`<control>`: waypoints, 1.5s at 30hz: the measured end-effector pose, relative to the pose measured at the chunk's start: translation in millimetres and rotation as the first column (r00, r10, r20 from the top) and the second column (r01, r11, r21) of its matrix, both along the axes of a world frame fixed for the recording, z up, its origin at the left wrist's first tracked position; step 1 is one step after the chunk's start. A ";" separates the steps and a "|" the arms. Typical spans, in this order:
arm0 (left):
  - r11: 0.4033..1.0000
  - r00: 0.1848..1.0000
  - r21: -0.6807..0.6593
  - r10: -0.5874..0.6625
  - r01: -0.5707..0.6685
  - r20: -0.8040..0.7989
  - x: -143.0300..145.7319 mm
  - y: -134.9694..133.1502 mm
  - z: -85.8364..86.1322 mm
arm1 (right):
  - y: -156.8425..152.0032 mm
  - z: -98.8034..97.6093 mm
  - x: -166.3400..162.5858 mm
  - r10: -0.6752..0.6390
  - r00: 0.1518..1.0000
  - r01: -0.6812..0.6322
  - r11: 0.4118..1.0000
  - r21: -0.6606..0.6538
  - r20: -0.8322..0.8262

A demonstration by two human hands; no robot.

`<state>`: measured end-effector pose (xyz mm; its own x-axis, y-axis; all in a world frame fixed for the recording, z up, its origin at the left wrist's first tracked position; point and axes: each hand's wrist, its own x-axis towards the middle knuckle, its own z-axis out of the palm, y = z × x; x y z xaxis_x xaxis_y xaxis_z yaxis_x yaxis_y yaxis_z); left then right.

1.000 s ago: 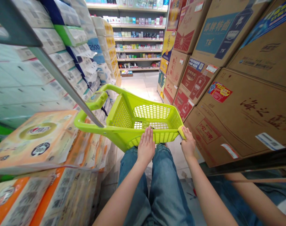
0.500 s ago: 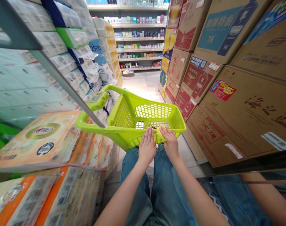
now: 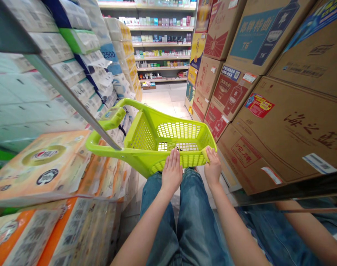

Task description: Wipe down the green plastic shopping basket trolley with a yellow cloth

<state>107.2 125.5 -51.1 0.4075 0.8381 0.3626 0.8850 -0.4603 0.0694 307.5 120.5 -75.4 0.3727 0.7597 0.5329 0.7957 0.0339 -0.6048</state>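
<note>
A lime-green plastic shopping basket with lattice sides stands just beyond my knees, its grey pull handle slanting up to the left. Flat against the near side of the basket lies my left hand, fingers stretched out together and holding nothing. My right hand is closed around a yellow cloth and presses it to the near rim by the right corner. Much of the cloth is hidden by the fingers.
Packs of tissue paper are stacked along the left. Cardboard cartons rise in a wall on the right. A tiled aisle runs ahead to shelves of small goods. A reflecting edge lies at lower right.
My right hand has slid right along the basket rim with the yellow cloth, its fingers now curled rather than spread. My left hand stays on the side of the basket.
</note>
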 end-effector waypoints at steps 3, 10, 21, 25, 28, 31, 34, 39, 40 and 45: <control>1.000 1.000 0.003 -0.003 0.003 0.002 -0.3 0.0 0.2 | 3.9 12.0 -50.8 0.159 0.985 -0.157 0.987 -0.038 0.067; 1.000 1.000 -0.001 -0.006 0.006 -0.009 -0.5 0.2 1.5 | 1.5 18.4 -69.9 0.335 0.935 -0.328 0.942 -0.075 0.116; 1.000 1.000 -0.012 -0.003 0.003 -0.008 -0.7 0.0 1.1 | -9.0 -13.0 63.8 0.031 0.998 -0.031 1.000 -0.004 -0.063; 1.000 1.000 -0.009 -0.003 0.002 -0.012 -1.3 -0.3 2.2 | -4.4 -7.7 24.1 -0.003 1.000 0.003 1.000 0.007 -0.007; 1.000 1.000 -0.006 -0.003 0.003 -0.006 -1.3 0.0 2.4 | 1.4 2.4 -29.7 0.112 0.992 -0.113 0.994 0.006 0.060; 1.000 1.000 -0.005 -0.012 0.012 -0.002 -1.7 0.5 2.3 | 7.1 11.9 -73.5 0.259 0.962 -0.258 0.966 -0.019 0.088; 1.000 1.000 -0.008 -0.022 0.022 -0.001 -2.2 0.2 2.8 | 7.8 16.9 -85.1 0.324 0.941 -0.323 0.946 -0.031 0.095; 1.000 1.000 0.002 -0.010 0.010 0.006 -1.6 -1.3 3.9 | -0.7 9.6 -32.6 0.353 0.923 -0.351 0.935 -0.042 0.154; 1.000 1.000 0.000 -0.009 0.009 0.005 -1.4 -1.4 3.9 | -2.4 6.0 -16.3 0.324 0.934 -0.323 0.946 -0.031 0.153; 1.000 1.000 -0.005 -0.008 0.008 0.002 -1.4 -1.0 3.0 | -6.7 -13.4 53.8 0.159 0.984 -0.162 0.986 0.031 0.083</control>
<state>105.8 124.5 -48.1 0.4132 0.8367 0.3596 0.8813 -0.4669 0.0737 361.3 113.8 -88.8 0.2026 0.7852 0.5851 0.8241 0.1860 -0.5350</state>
